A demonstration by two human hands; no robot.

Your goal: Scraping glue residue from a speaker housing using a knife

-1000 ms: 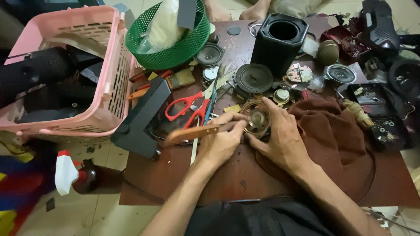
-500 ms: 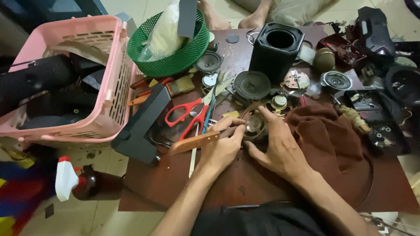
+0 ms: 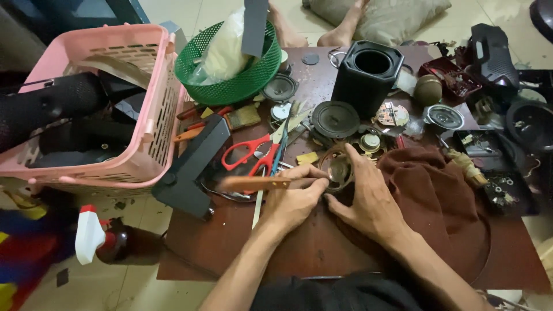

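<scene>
While our left hand point(image 3: 294, 198) grips a wooden-handled tool point(image 3: 256, 183), fingers curled shut round the handle, our right hand point(image 3: 368, 198) lies spread and half open over a small speaker point(image 3: 339, 170), holding it down against the table point(image 3: 230, 242) rather than closing round it. The speaker sits near the middle of the table, just at the edge of a brown cloth point(image 3: 438, 196), with the tool's working end reaching it between our two hands; the tip itself is hidden by our fingers.

We judge the speaker to be light for its size but weighted at the magnet, stiff at the metal frame and fragile at the cone, which would tear or dent under a fingertip or a slip of the tool. The rim and frame are the places to take hold of it; the cone and any thin leads are best left alone. The tool's handle looks dry and easy to grip.

Red scissors point(image 3: 253, 156) lie just left of the tool, and a larger speaker point(image 3: 335, 119) and a black box point(image 3: 368, 78) stand beyond.
</scene>
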